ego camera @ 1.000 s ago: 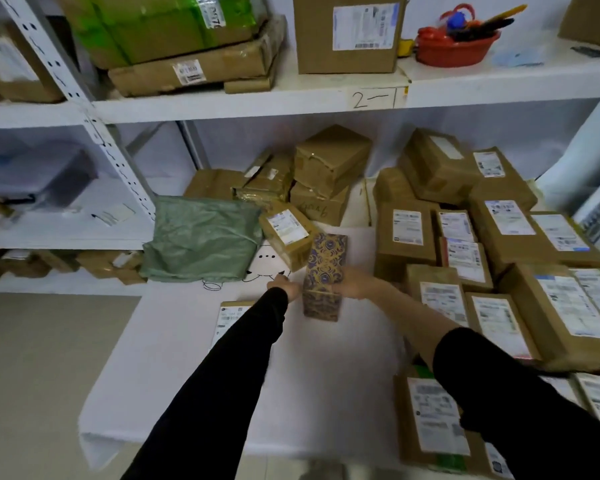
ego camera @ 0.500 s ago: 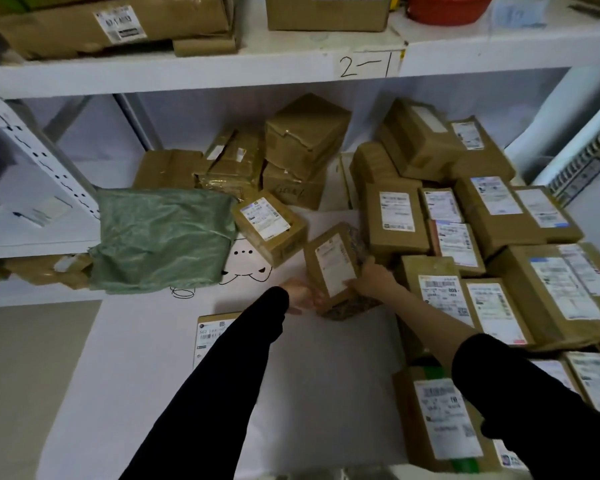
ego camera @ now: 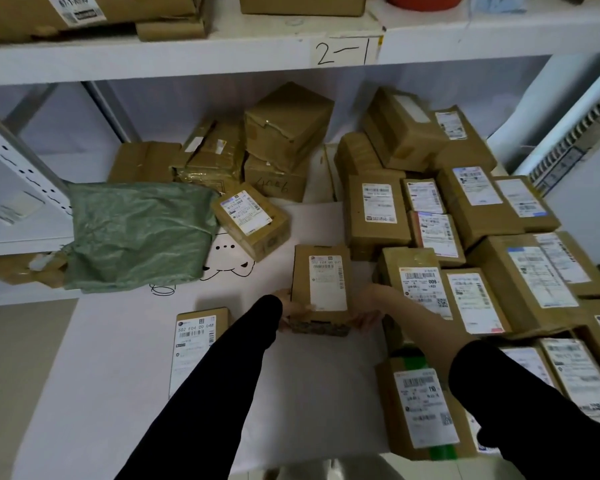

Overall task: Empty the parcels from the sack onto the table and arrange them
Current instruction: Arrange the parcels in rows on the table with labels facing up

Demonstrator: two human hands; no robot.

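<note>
**Two hands hold one box, mid table**

Both hands are on one brown box (ego camera: 321, 282) w/ a white label on top. It sits in the middle of the white table (ego camera: 118, 375), a bit to the far side. Can't tell if its bottom is flat on the table.

The L hand (ego camera: 290, 308) grips the near left corner, fingers curled round it. The R hand (ego camera: 371, 306) holds the near right corner, fingers bent on the edge. Both arms are in black sleeves.

The green sack (ego camera: 139, 233) lies far left, soft and crumpled. A tipped box (ego camera: 250, 220) leans just beside it on the right. A flat box (ego camera: 196, 344) lies near left, label up, partly under the L arm.

On the right is a big bunch of boxes (ego camera: 520, 271), packed side by side, labels up. More boxes (ego camera: 284, 133) are piled at the far end, under a white shelf (ego camera: 187, 53) w/ a paper tag (ego camera: 343, 51) that says "2-1".
</note>
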